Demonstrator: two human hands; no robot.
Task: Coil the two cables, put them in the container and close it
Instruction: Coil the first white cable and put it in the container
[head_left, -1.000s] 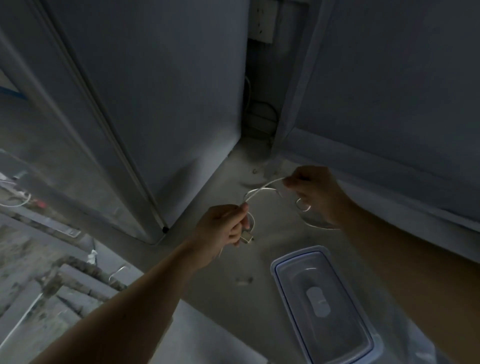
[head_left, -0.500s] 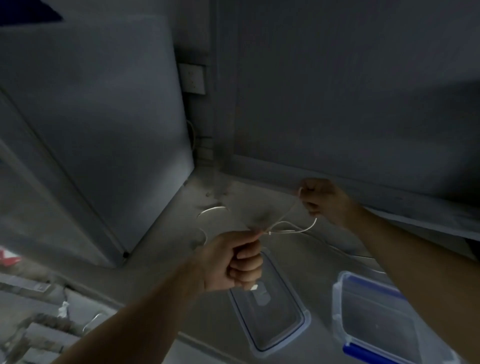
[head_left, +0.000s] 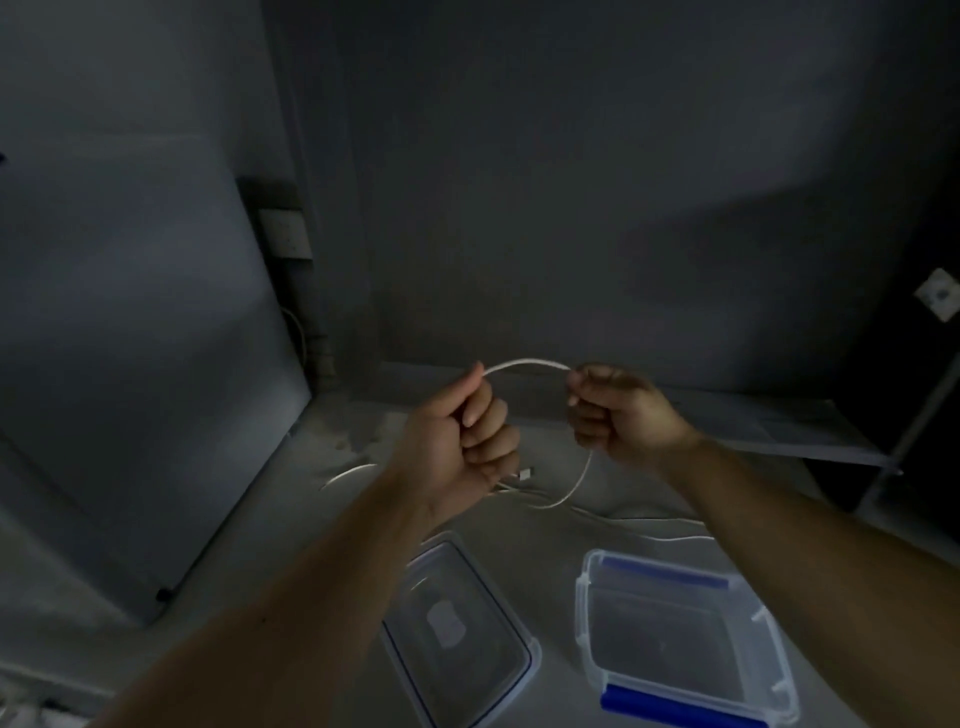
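A thin white cable (head_left: 524, 362) arches between my two fists, held up above the grey floor. My left hand (head_left: 460, 436) is closed around one end; a small connector (head_left: 525, 474) sticks out below its fingers. My right hand (head_left: 618, 410) grips the cable further along, and the rest hangs down in a loop and trails right over the floor. A second white cable (head_left: 347, 474) lies on the floor behind my left wrist, partly hidden. The clear container (head_left: 587, 613) with blue clips stands open at lower right. Its clear lid (head_left: 511, 613) lies flat beside it on the left.
Grey walls meet in a corner just behind my hands, with a wall socket (head_left: 283, 234) and a pipe (head_left: 319, 343) there. A flat board (head_left: 810, 431) lies along the right wall. A dark opening is at far right.
My view has swung right, bringing lid and container into the lower middle. Both hands have risen and drawn close, and the cable now arches between them instead of hanging slack.
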